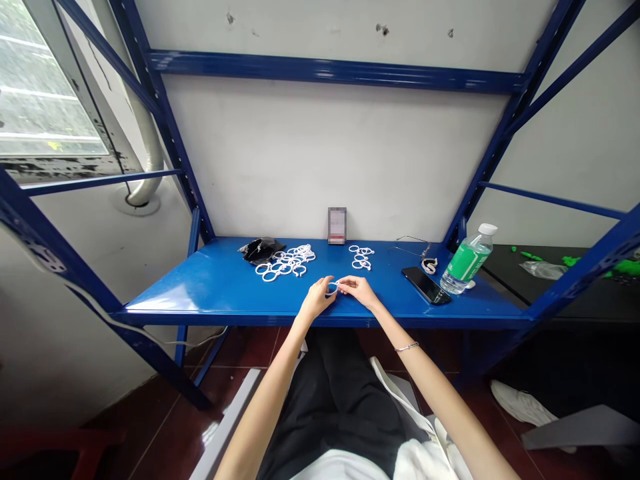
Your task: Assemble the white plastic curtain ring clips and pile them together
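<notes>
My left hand (317, 298) and my right hand (357, 289) meet over the front middle of the blue shelf (210, 287). Both pinch one small white plastic ring (333, 288) held between their fingertips. A larger heap of white rings (287, 262) lies behind my left hand. A smaller group of white rings (361, 257) lies behind my right hand. A crumpled black bag (260, 249) rests beside the larger heap.
A dark phone (426, 285) lies flat at the right, next to a green-labelled water bottle (467, 260) and a small white object with a thin wire (429, 265). A small upright card (337, 225) leans on the back wall. Blue rack posts frame both sides.
</notes>
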`<state>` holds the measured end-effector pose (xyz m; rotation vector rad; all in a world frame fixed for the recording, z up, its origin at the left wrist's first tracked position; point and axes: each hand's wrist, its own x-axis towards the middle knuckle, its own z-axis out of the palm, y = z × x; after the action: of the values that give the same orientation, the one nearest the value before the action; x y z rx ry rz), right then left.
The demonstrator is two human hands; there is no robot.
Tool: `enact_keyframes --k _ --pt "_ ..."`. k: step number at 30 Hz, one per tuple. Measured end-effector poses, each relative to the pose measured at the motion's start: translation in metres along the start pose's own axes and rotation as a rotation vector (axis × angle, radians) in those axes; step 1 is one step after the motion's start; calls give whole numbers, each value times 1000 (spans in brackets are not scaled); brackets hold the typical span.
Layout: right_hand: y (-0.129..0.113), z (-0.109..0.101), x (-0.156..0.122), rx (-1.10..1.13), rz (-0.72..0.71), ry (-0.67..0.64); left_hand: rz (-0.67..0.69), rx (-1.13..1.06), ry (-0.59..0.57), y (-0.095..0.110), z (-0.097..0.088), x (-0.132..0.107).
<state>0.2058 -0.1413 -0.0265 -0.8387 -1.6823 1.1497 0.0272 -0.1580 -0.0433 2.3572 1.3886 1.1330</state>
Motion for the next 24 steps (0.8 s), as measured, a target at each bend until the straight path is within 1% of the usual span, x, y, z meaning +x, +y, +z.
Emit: enact_keyframes --k 4,9,15,21,24 --pt "4 0 2 -23 16 28 8 29 10 0 0 -1" --pt "6 1 2 -85 4 37 23 27 32 -1 3 -2" --pt "8 1 1 -166 -57 79 14 -10 30 -3 3 -1" --pt "5 1 1 -180 -135 17 46 -46 -23 -1 0 -2" --pt "3 1 0 -174 -135 17 24 -53 -10 1 -1 -2"
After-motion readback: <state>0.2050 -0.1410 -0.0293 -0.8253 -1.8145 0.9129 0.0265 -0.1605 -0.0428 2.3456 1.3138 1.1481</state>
